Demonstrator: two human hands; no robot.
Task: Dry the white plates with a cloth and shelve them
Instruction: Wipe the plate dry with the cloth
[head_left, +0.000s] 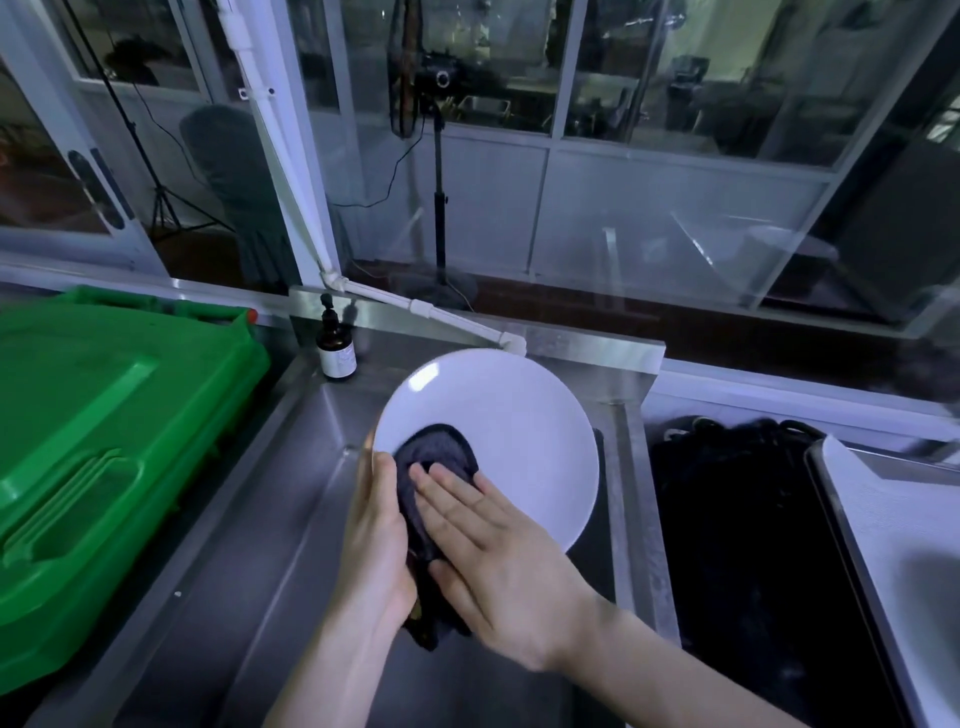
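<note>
A round white plate (511, 426) is held tilted above the steel sink (291, 519). My left hand (376, 540) grips the plate's lower left rim, thumb on its face. A dark cloth (434, 457) lies on the lower left part of the plate and hangs down below the rim. My right hand (491, 561) presses flat on the cloth with straight fingers.
A big green plastic bin (104, 441) stands to the left of the sink. A brown pump bottle (336, 348) sits at the sink's back left corner. To the right are a black mass (737, 519) and a white tray (893, 530). Glass panels rise behind.
</note>
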